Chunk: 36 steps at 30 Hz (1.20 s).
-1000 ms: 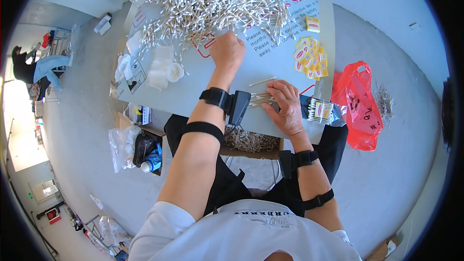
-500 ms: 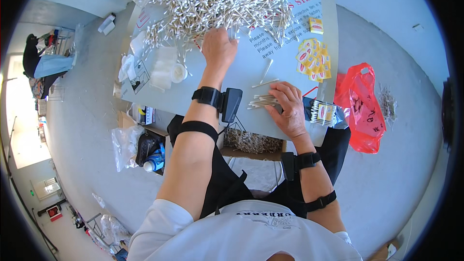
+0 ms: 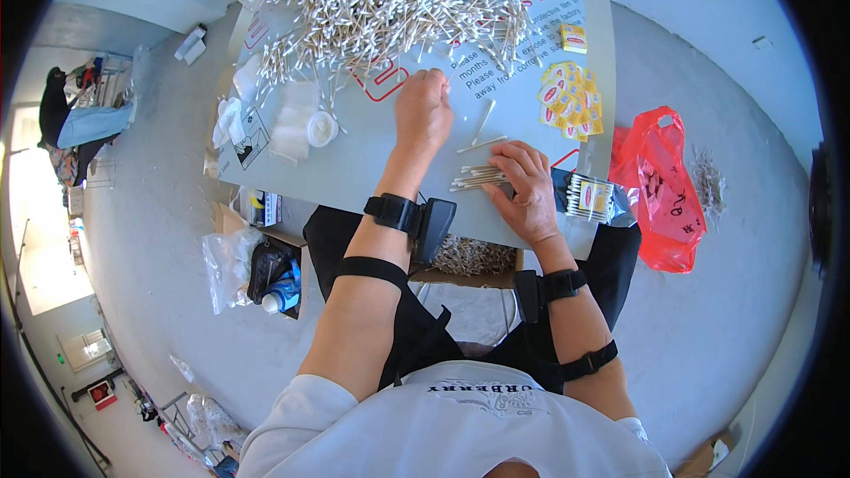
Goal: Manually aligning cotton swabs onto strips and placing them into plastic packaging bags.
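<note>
A small bundle of cotton swabs (image 3: 478,179) lies flat on the grey counter (image 3: 354,168), pinned under the fingertips of the right hand (image 3: 524,190), fingers spread and pressed down on it. At 11 o'clock from the bundle, the left hand (image 3: 423,111) is curled shut at the near edge of the large swab pile (image 3: 390,0); whether it holds any swabs cannot be told. Against half a second ago, the left hand has drawn slightly back from the pile; the right hand and bundle remain in place. A stack of yellow packets (image 3: 571,97) sits at 2 o'clock. A red plastic bag (image 3: 660,190) lies at 3 o'clock, off the counter.
</note>
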Tool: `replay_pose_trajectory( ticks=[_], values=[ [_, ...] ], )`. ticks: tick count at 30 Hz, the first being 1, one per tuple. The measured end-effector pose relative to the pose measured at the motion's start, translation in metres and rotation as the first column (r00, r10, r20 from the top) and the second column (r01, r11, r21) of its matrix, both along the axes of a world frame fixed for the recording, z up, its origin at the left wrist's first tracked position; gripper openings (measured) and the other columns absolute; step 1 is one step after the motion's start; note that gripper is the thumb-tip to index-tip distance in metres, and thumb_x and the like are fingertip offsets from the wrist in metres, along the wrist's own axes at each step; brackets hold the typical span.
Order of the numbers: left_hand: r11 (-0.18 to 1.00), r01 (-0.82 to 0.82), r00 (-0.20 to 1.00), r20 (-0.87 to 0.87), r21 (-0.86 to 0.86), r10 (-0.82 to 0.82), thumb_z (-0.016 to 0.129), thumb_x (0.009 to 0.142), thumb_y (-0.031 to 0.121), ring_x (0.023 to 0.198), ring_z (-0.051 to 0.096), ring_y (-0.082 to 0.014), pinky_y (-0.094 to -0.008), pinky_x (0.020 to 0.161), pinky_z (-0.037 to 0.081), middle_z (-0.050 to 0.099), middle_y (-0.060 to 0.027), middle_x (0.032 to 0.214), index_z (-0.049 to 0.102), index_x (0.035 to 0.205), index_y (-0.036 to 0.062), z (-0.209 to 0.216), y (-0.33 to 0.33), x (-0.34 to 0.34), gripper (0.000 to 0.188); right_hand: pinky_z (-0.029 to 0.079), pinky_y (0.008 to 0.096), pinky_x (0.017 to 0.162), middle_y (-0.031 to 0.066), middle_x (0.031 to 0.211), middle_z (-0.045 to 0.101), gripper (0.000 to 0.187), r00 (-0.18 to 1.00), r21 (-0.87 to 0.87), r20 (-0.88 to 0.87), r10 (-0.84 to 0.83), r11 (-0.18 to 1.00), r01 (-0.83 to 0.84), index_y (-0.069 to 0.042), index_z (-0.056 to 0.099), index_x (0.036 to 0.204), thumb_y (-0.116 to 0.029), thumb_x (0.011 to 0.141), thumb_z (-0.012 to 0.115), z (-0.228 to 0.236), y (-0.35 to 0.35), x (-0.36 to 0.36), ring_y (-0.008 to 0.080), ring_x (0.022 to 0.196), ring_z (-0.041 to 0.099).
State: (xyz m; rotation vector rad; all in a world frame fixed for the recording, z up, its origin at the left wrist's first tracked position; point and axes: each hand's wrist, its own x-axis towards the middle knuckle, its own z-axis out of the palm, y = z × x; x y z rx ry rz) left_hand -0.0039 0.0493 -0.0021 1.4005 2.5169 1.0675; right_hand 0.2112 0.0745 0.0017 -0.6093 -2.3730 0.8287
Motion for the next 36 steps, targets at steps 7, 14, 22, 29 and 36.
replay_pose_trajectory(
  ticks=[7, 14, 22, 29, 36],
  values=[
    [0.992, 0.128, 0.979, -0.159, -0.018, -0.129, 0.074, 0.072, 0.006, 0.095, 0.058, -0.0331, -0.0426, 0.084, 0.048, 0.061, -0.011, 0.092, 0.068, 0.09, 0.0084, 0.005, -0.022, -0.023, 0.019, 0.039, 0.0455, 0.101, 0.009, 0.119, 0.061, 0.038, 1.0, -0.001, -0.013, -0.002, 1.0, 0.002, -0.004, 0.063, 0.104, -0.014, 0.07, 0.076, -0.004, 0.002, 0.004, 0.0305, 0.119, 0.053],
    [0.966, 0.258, 0.964, -0.065, 0.006, -0.257, 0.075, 0.073, 0.006, 0.09, 0.057, -0.0314, -0.0417, 0.081, 0.047, 0.06, -0.0076, 0.086, 0.066, 0.084, 0.0107, 0.001, -0.033, -0.012, 0.015, 0.039, 0.0441, 0.101, 0.007, 0.119, 0.061, 0.029, 1.0, -0.011, 0.018, 0.02, 1.0, -0.02, -0.007, 0.066, 0.096, -0.011, 0.07, 0.077, 0.001, 0.001, 0.005, 0.0305, 0.119, 0.052],
    [0.97, 0.243, 0.952, -0.195, 0.016, -0.235, 0.071, 0.076, 0.006, 0.083, 0.057, -0.0318, -0.0439, 0.072, 0.045, 0.059, -0.0079, 0.077, 0.061, 0.077, 0.0077, 0.0, 0.009, 0.038, 0.01, 0.042, 0.0448, 0.096, 0.0094, 0.116, 0.058, 0.03, 0.999, -0.045, -0.044, -0.022, 0.999, 0.021, -0.007, 0.065, 0.093, -0.01, 0.066, 0.078, -0.007, 0.0, 0.006, 0.033, 0.113, 0.054],
    [0.945, 0.315, 0.948, -0.08, 0.085, -0.308, 0.063, 0.082, 0.005, 0.093, 0.055, -0.0336, -0.0443, 0.08, 0.046, 0.06, -0.0123, 0.097, 0.063, 0.089, 0.0054, 0.0, -0.036, 0.061, 0.007, 0.041, 0.0454, 0.101, 0.0151, 0.127, 0.053, 0.037, 0.951, -0.207, -0.184, -0.247, 0.956, 0.208, -0.003, 0.062, 0.11, -0.006, 0.075, 0.074, -0.004, 0.001, 0.005, 0.0358, 0.117, 0.052],
    [0.913, -0.105, 0.945, 0.326, 0.394, -0.032, 0.045, 0.104, 0.023, 0.133, 0.042, -0.035, -0.0423, 0.11, 0.034, 0.042, -0.0217, 0.145, 0.046, 0.136, -0.002, -0.014, -0.045, 0.09, 0.041, 0.04, 0.04, 0.105, 0.023, 0.134, 0.053, 0.03, 0.881, -0.359, -0.272, -0.388, 0.89, 0.281, 0.003, 0.055, 0.125, -0.014, 0.101, 0.05, -0.012, 0.021, -0.027, 0.0387, 0.124, 0.053]
  ],
)
